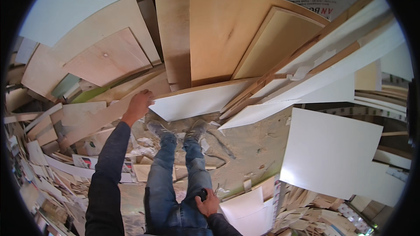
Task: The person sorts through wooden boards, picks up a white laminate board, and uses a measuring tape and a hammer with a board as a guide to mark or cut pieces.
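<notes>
My left hand (139, 105) reaches forward, fingers closed over the left end of a low white-faced board (197, 100). This board stands on its long edge with a pale plywood rim on top, leaning against taller panels. A long thin plywood strip (94, 122) runs left from just beside the same hand. Near my thigh, my right hand (208, 203) is closed around a small black object (203, 194), mostly hidden by the fingers; its kind cannot be made out.
Tall brown plywood panels (218, 35) lean ahead; long white boards (332, 61) slant in from the right. Pinkish plywood pieces (107, 59) stand at left. A large white panel (330, 153) is at right. Wood offcuts (310, 214) are heaped lower right, with scraps on the dusty floor (249, 142).
</notes>
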`<act>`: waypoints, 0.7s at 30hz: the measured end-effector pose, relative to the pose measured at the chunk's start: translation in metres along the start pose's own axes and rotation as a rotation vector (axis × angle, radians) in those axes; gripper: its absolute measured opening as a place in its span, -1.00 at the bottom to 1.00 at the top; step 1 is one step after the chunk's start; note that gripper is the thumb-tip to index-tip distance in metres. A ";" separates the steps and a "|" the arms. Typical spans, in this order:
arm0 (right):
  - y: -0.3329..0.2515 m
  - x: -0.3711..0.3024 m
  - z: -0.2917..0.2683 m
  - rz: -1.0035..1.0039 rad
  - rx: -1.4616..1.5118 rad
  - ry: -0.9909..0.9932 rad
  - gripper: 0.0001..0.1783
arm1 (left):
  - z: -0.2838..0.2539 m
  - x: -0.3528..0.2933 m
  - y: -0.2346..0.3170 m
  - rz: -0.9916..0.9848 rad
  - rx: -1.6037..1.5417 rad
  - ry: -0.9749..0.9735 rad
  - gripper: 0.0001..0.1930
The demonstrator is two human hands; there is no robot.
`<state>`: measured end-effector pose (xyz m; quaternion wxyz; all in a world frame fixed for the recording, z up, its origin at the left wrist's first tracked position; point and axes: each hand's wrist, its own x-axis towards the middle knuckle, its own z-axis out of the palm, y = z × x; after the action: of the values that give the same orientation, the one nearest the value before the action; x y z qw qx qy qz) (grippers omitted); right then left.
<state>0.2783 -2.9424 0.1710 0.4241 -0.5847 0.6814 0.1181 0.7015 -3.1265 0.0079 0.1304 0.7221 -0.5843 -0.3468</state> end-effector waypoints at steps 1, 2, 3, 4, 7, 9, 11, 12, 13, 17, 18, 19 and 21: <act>0.002 0.002 -0.002 0.006 -0.014 -0.002 -0.42 | -0.001 -0.007 -0.002 0.001 -0.009 0.000 -0.78; 0.004 0.002 -0.004 -0.010 0.001 0.016 -0.42 | -0.005 -0.013 -0.004 0.009 0.000 0.000 -0.78; 0.008 0.002 -0.005 -0.025 0.020 0.036 -0.43 | -0.005 -0.018 -0.011 0.028 0.021 0.027 -0.78; 0.008 0.002 -0.003 -0.036 0.037 0.047 -0.43 | -0.007 -0.026 -0.027 0.041 0.041 0.047 -0.79; 0.008 0.003 -0.002 -0.067 -0.032 0.020 -0.39 | -0.030 -0.040 -0.063 0.006 0.071 0.048 -0.80; 0.005 0.006 -0.004 -0.042 -0.006 0.006 -0.39 | -0.052 -0.042 -0.074 -0.057 0.070 0.056 -0.80; 0.000 0.006 -0.004 -0.014 0.027 -0.006 -0.40 | -0.069 -0.046 -0.082 -0.133 0.062 0.079 -0.80; -0.002 0.007 -0.004 0.003 0.043 -0.010 -0.40 | -0.072 -0.046 -0.089 -0.157 0.060 0.079 -0.80; -0.005 0.006 -0.003 0.016 0.059 -0.017 -0.41 | -0.077 -0.046 -0.096 -0.182 0.061 0.080 -0.79; -0.017 0.008 0.002 0.023 0.021 -0.067 -0.40 | -0.076 -0.033 -0.103 -0.217 0.229 0.035 -0.76; -0.019 0.008 0.003 0.023 0.023 -0.074 -0.40 | -0.073 -0.028 -0.099 -0.131 0.277 0.026 -0.75; -0.021 0.009 0.002 0.025 0.019 -0.076 -0.40 | -0.069 -0.014 -0.085 -0.064 0.282 -0.086 -0.75; -0.027 0.010 0.002 0.001 0.002 -0.085 -0.41 | -0.046 0.003 -0.065 0.049 0.172 0.005 -0.71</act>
<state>0.3043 -2.9559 0.1718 0.4532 -0.5785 0.6630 0.1426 0.7804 -3.1205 0.0015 0.0779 0.7171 -0.6289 -0.2903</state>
